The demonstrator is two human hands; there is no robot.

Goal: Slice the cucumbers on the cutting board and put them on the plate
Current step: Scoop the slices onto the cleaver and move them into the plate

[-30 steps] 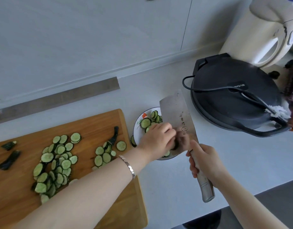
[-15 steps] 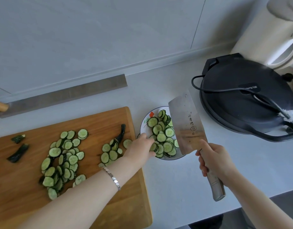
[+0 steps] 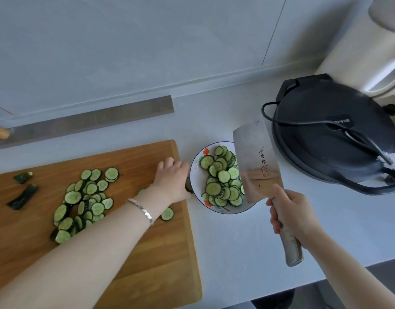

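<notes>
Gripping the cleaver (image 3: pixel 257 162) by its handle, the right hand (image 3: pixel 291 214) has all fingers wrapped tight around it; the blade hangs flat-side-up over the right part of the plate (image 3: pixel 197 175). The left hand (image 3: pixel 172 178) rests palm down on the right end of the board (image 3: pixel 147 253), just beside the plate's rim. Whether its fingers are spread, curled or pinching a slice cannot be told: they point away from the camera.

Location of goods: one heap of slices (image 3: pixel 223 180) lies on the plate. A larger loose pile (image 3: pixel 85 199) sits mid-board, with a stray slice (image 3: pixel 167 214) close to the wrist. Two dark end pieces (image 3: pixel 22 188) lie at the far left of the board.

Judgement: the step in hand is transfer of the remaining slices. Done well, the left hand would herd the pile together, the blade would slide flat under it, and the hand would steady the load across to the plate. The blade edge should face away from the fingers. End pieces are best left off.

Not verifiable: a dark object at the plate's left rim, partly behind the left hand, may be a cucumber end. Slices under the forearm are hidden. The plate's right side is covered by the blade. A grill pan (image 3: pixel 334 134) sits near, to the right.
</notes>
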